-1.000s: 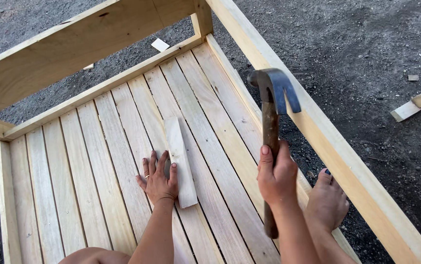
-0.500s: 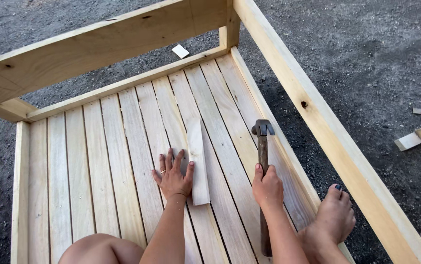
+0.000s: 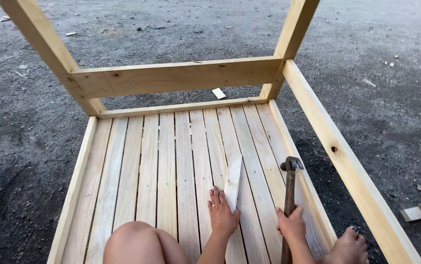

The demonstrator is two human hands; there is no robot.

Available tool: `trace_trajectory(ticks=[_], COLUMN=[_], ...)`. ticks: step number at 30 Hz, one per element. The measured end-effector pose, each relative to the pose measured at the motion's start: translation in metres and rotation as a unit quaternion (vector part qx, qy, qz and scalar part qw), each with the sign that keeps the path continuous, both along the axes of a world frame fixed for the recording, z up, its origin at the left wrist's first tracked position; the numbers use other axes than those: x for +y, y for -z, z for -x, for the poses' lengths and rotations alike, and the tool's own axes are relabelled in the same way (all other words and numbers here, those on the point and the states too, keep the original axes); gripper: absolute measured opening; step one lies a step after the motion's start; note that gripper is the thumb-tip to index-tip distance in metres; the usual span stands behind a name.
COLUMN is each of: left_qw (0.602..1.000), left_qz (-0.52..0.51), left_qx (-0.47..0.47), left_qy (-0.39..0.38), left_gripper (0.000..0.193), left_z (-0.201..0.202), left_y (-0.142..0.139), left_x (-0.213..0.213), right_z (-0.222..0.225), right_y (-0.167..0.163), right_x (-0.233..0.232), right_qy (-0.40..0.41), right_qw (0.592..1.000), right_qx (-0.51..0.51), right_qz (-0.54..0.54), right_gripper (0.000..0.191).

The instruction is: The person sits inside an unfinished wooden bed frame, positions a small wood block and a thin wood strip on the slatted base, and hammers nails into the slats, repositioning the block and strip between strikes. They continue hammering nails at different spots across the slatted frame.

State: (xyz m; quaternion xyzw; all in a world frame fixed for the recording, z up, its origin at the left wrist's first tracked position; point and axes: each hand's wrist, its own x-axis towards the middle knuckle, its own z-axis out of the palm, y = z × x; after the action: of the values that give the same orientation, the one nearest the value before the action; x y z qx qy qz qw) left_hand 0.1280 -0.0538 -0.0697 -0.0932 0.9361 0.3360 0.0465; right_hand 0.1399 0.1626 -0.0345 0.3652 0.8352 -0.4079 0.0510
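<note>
While my right hand (image 3: 292,226) grips the hammer (image 3: 288,195), my left hand (image 3: 221,213) lies flat, touching the thin wood strip (image 3: 233,180) running toward twelve o'clock.

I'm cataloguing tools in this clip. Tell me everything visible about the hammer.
The hammer has a dark, rusty-looking metal claw head and a long brown handle. It lies along the pale slatted wooden platform, head pointing away from the person, near the right rail. The right hand grips its handle low down; the handle's end runs out of frame.

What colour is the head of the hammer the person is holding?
Dark, rusty brown-grey metal; the hammer in the right hand shows best in the head view.
</note>
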Motion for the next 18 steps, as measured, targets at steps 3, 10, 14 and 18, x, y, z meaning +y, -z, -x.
trace_trajectory(ticks=[3,10,14,18], left_qw=[1.000,0.986,0.993,0.997], left_qz=[-0.019,-0.112,-0.073,0.001], left_qx=[0.000,-0.098,-0.056,0.008], left_qy=[0.000,-0.077,-0.075,-0.071], left_gripper=[0.091,0.090,0.084,0.076], left_z=[-0.003,-0.011,0.011,0.057], left_y=[-0.008,-0.090,-0.110,-0.092], left_x=[-0.026,-0.081,-0.105,-0.109], right_z=[-0.023,-0.015,0.009,0.055], right_y=[-0.003,-0.025,-0.049,-0.078], right_x=[-0.009,-0.067,-0.109,-0.119], right_qy=[0.032,0.071,0.031,-0.028], right_qw=[0.996,0.963,0.944,0.959], right_qx=[0.020,0.124,0.161,0.132], right_qz=[0.082,0.229,0.287,0.249], right_gripper=[0.045,0.025,0.022,0.027])
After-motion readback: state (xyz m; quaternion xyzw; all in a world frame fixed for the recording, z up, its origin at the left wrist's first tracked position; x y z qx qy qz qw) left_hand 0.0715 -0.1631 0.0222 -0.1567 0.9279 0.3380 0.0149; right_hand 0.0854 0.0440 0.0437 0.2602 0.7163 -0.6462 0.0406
